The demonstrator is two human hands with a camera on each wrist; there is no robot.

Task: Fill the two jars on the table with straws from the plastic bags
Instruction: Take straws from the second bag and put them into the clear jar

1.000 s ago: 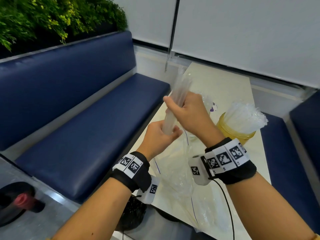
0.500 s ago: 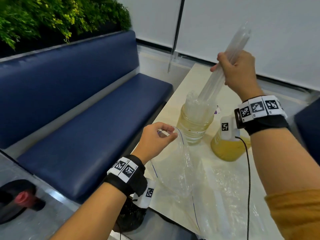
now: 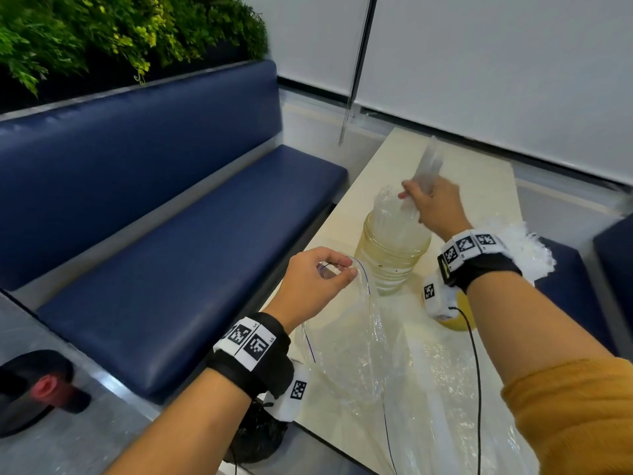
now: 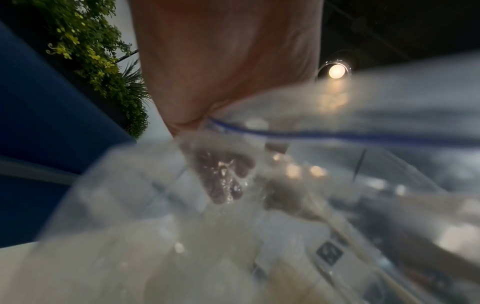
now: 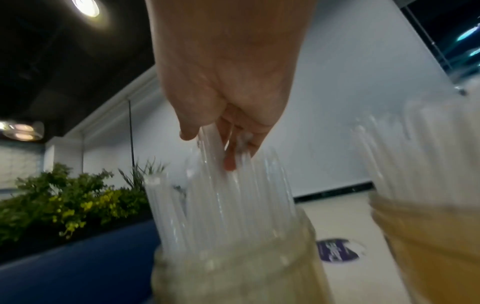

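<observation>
My right hand (image 3: 431,204) grips a bundle of clear straws (image 3: 428,164) and holds their lower ends in the mouth of the left glass jar (image 3: 390,258), which is packed with upright straws (image 5: 221,195). The right wrist view shows my fingers (image 5: 228,148) curled round the bundle just above the jar (image 5: 233,267). A second yellowish jar (image 5: 428,236) with straws (image 3: 524,252) stands to the right, mostly behind my right wrist. My left hand (image 3: 325,272) pinches the rim of a clear plastic bag (image 3: 359,354) with a blue line (image 4: 311,134), lifting it off the table.
The cream table (image 3: 479,166) runs toward a white wall. More crumpled clear plastic (image 3: 445,406) lies at its near end. A blue bench (image 3: 171,252) with plants (image 3: 102,32) behind it runs along the left. A purple sticker (image 5: 337,251) lies on the table between the jars.
My right hand pulled the straw bundle out of the bag, swung it up and right, then lowered it into the left jar. My left hand kept hold of the bag rim.
</observation>
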